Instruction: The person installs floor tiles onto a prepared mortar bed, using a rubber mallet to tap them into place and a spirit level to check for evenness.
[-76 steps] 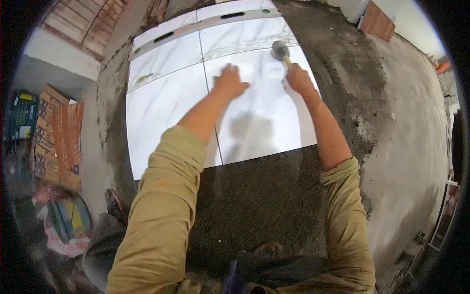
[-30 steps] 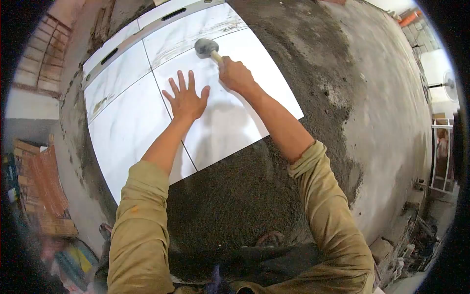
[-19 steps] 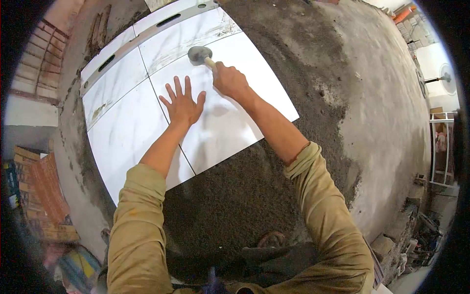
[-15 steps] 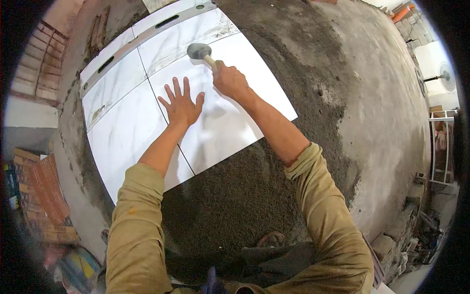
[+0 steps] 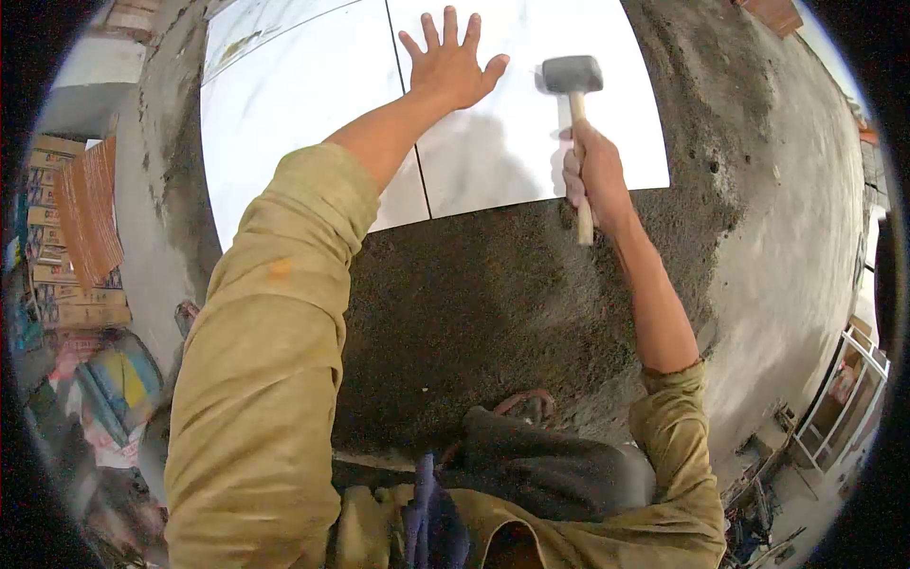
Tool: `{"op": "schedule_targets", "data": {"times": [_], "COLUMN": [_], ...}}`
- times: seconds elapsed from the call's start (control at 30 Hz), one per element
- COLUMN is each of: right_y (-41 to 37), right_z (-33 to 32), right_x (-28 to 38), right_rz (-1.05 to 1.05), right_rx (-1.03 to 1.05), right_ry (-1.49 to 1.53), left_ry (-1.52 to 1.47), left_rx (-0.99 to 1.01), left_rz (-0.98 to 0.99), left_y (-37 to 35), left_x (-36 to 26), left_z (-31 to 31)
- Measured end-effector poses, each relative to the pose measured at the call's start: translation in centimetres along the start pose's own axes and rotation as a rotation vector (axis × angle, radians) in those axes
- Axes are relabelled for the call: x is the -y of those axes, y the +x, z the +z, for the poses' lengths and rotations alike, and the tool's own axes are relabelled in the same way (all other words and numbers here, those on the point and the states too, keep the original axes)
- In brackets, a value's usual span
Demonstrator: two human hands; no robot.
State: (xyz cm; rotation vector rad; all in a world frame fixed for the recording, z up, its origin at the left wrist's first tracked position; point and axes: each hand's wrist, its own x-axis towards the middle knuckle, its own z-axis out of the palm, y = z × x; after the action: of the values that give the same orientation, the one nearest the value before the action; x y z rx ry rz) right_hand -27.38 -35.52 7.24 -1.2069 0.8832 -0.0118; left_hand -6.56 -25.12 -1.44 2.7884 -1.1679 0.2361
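Observation:
Large white marbled floor tiles (image 5: 294, 123) lie side by side at the top of the view, with a dark joint between them. My left hand (image 5: 450, 64) rests on the right-hand tile close to that joint, palm down and fingers spread. In my right hand (image 5: 599, 171) is a rubber mallet (image 5: 573, 74), gripped round its pale wooden handle. Its dark grey head is slightly blurred and hangs over the right part of the same tile, its shadow falling beside it.
Dark damp mortar (image 5: 474, 294) spreads in front of the tiles and along their right side. Smooth grey concrete (image 5: 787, 218) lies farther right. Stacked cardboard boxes (image 5: 76, 284) stand at the left, and a white metal frame (image 5: 844, 403) at the right.
The view has shifted toward the near tile edge, and the spirit level is out of frame. The mallet has moved right and nearer, its head turned. My left hand stays spread on the tile.

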Motion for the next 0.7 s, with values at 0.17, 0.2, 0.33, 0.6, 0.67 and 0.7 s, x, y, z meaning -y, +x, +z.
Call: {"op": "schedule_targets", "data": {"times": [0.17, 0.2, 0.33, 0.6, 0.67, 0.7], "right_y": [-0.8, 0.0, 6.6, 12.4, 13.0, 13.1], "right_z": [1.0, 1.0, 2.0, 5.2, 5.2, 5.2], "right_x": [-1.7, -0.9, 2.5, 5.7, 5.7, 5.7], "right_rz": [-0.005, -0.075, -0.287, -0.677, -0.673, -0.689], "right_rx": [0.064, 0.039, -0.132, -0.121, -0.136, -0.129], "right_ry": [-0.016, -0.116, -0.397, -1.165, -1.203, -1.178], "left_ry": [-0.044, -0.068, -0.042, -0.023, -0.018, -0.016], "left_rx": [-0.069, -0.018, 0.057, 0.154, 0.185, 0.184], "left_rz": [0.009, 0.008, -0.004, -0.027, -0.041, -0.039], "left_y": [-0.3, -0.3, 0.3, 0.5, 0.6, 0.6], "left_x": [0.4, 0.2, -0.4, -0.3, -0.5, -0.4], "left_z": [0.8, 0.2, -1.0, -1.9, -2.0, -2.2]}}
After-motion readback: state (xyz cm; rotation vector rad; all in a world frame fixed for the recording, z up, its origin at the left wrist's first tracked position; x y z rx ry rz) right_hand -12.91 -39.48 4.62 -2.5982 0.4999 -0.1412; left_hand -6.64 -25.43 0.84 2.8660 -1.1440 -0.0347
